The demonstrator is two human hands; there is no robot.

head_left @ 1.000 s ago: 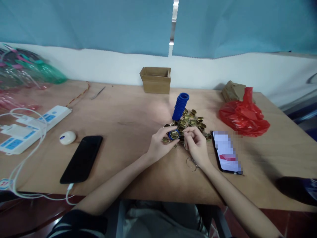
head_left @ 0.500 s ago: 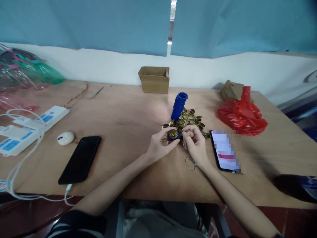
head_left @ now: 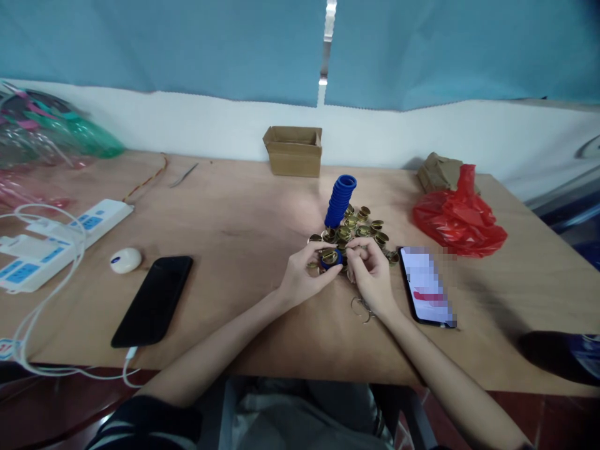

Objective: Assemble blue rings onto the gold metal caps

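Between the thumb and fingers of my left hand (head_left: 304,269) is a blue ring with a round brass-coloured metal piece (head_left: 329,257) set in it. My right hand (head_left: 372,269) is close by on the right, its thumb and fingers pinched together; what they hold, if anything, is too small to make out. Behind both hands lies a pile of brass-coloured round pieces (head_left: 363,231), partly hidden by my fingers. A leaning stack of blue rings (head_left: 340,203) rises from the back of the pile. Thin wire-like rings (head_left: 362,309) lie beside my right wrist.
A lit phone (head_left: 427,287) lies right of my hands, a dark phone (head_left: 154,302) on a cable at left. A white power strip (head_left: 105,219), small cardboard box (head_left: 295,159), red plastic bag (head_left: 459,222) and dark bottle (head_left: 557,353) stand around the table.
The view has shifted very slightly. Both hands stay in nearly the same place, my left hand still around the blue ring with the brass piece.
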